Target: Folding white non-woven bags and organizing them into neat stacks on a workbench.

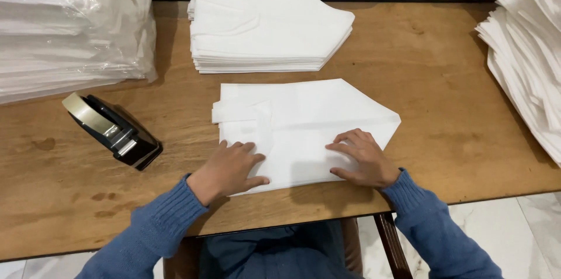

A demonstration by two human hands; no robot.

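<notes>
- Pressing down on a folded white fabric bag (304, 121), both hands lie flat on its near edge; the bag rests on the wooden tabletop (432, 86), right under the fingers and reaching away from them.
- The left hand (228, 168) sits on the bag's near left corner, its fingers (242, 149) loosely together and laid flat, pinching nothing; the thumb stretches along the near edge.
- The right hand (362, 159) rests on the bag's near right part, its fingers (345, 139) slightly spread and bent, tips pressing on the fabric, gripping nothing.
- Both arms wear blue knitted sleeves (152, 232).
- Beyond the fingertips, past the bag's far edge, lies a neat stack of folded white bags (263, 28), apart from the one under the hands.
- Left of the left fingers, well apart, stands a black tape dispenser (114, 130) with a roll of pale tape, tilted on the tabletop.
- Farther left and beyond it lie white bundles in clear plastic wrap (64, 28).
- Far right of the right fingers, at the tabletop's edge, leans a loose pile of white bags (529, 51).
</notes>
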